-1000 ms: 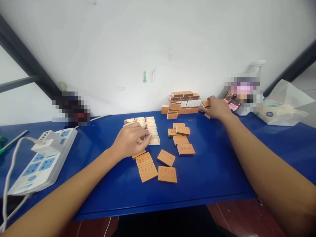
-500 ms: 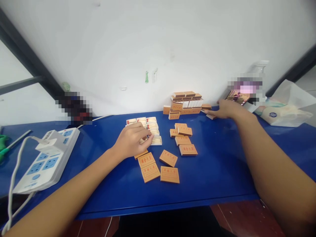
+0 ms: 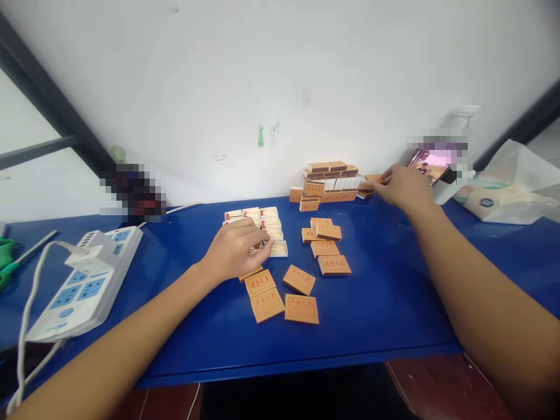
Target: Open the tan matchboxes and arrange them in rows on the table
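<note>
My left hand point(image 3: 238, 248) rests over the near left side of a block of open matchbox trays point(image 3: 272, 223) filled with red-tipped matches. Its fingers are curled, with thumb and forefinger tips close together; what lies between them is hidden. At the back right, my right hand point(image 3: 405, 188) pinches a brown matchbox point(image 3: 373, 178) between thumb and fingers, just above other matchboxes by the wall. Left of it stands a stack of matchboxes point(image 3: 331, 170), several showing white ends. Loose matchbox covers point(image 3: 301, 309) with red print lie flat in front of the trays.
More matchboxes point(image 3: 335, 265) lie in a short column mid-table. A white power strip point(image 3: 105, 300) with cables is at the left, near green-handled scissors point(image 3: 6, 256). A lit phone point(image 3: 431, 163) leans at the back right, beside a tissue pack point(image 3: 499, 204). The wall bounds the blue table point(image 3: 371, 315).
My right hand has risen slightly from the tabletop and now has a matchbox in its fingers. My left hand has stayed over the trays.
</note>
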Action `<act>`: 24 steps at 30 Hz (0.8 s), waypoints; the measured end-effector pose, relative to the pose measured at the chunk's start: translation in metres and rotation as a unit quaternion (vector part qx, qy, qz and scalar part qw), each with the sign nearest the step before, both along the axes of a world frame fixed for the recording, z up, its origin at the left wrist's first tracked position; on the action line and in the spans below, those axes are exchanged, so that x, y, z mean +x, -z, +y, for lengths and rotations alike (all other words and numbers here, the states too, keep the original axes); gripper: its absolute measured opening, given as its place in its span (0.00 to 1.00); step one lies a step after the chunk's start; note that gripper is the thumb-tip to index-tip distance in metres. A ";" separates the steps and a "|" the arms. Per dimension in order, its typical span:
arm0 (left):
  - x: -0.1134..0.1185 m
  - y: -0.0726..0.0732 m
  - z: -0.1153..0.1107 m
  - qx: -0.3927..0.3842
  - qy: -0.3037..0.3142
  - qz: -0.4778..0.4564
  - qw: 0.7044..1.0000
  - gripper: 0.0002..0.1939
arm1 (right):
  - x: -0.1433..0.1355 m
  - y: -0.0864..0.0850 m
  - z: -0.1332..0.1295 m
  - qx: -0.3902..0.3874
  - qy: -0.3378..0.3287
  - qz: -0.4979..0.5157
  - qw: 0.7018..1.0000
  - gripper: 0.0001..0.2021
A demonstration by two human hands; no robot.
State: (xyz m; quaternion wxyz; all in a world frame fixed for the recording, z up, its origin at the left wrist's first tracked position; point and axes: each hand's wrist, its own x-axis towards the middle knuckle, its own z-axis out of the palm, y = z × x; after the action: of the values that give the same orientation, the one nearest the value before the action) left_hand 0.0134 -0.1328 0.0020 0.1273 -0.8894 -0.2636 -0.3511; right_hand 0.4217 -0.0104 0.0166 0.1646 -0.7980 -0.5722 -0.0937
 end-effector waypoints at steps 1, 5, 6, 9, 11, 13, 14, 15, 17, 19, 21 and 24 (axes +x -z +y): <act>0.000 0.000 0.000 0.002 -0.001 0.000 1.000 0.11 | 0.000 0.004 0.002 -0.002 -0.017 0.011 1.000 0.26; 0.000 0.000 0.000 0.008 -0.004 0.001 1.000 0.11 | 0.004 0.017 0.010 -0.017 -0.071 0.069 0.995 0.21; 0.000 -0.001 0.000 0.007 -0.003 0.001 1.000 0.11 | 0.005 0.019 0.011 -0.015 -0.069 0.077 0.995 0.20; 0.000 -0.001 0.000 0.006 0.002 -0.002 1.000 0.11 | 0.005 0.022 0.014 -0.010 -0.046 0.084 0.995 0.22; 0.000 -0.001 -0.001 0.009 0.003 -0.003 1.000 0.11 | 0.001 0.024 0.015 -0.017 -0.038 0.090 0.995 0.23; 0.000 -0.001 -0.001 0.012 0.003 -0.003 1.000 0.11 | -0.003 0.026 0.015 -0.026 -0.039 0.095 0.994 0.21; 0.000 -0.001 -0.001 0.012 0.003 -0.002 1.000 0.11 | -0.005 0.027 0.016 -0.030 -0.040 0.096 0.994 0.21; 0.000 -0.002 -0.001 0.012 0.004 -0.001 1.000 0.11 | -0.006 0.027 0.016 -0.030 -0.040 0.096 0.994 0.21; 0.000 -0.002 -0.001 0.011 0.005 0.000 1.000 0.11 | -0.008 0.029 0.016 -0.025 -0.033 0.095 0.995 0.23; 0.000 -0.002 -0.001 0.011 0.003 0.000 1.000 0.11 | -0.008 0.030 0.017 -0.026 -0.023 0.098 0.995 0.24; 0.000 -0.001 0.000 0.013 -0.001 0.004 1.000 0.11 | -0.007 0.032 0.019 -0.036 -0.015 0.105 0.994 0.26; 0.000 -0.001 0.000 0.010 -0.006 0.007 1.000 0.12 | -0.006 0.034 0.021 -0.043 -0.009 0.114 0.993 0.26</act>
State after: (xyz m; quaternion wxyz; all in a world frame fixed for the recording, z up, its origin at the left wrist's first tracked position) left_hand 0.0131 -0.1327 0.0026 0.1403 -0.8891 -0.2641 -0.3464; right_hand 0.4160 0.0109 -0.0179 0.1948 -0.8048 -0.5602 0.0241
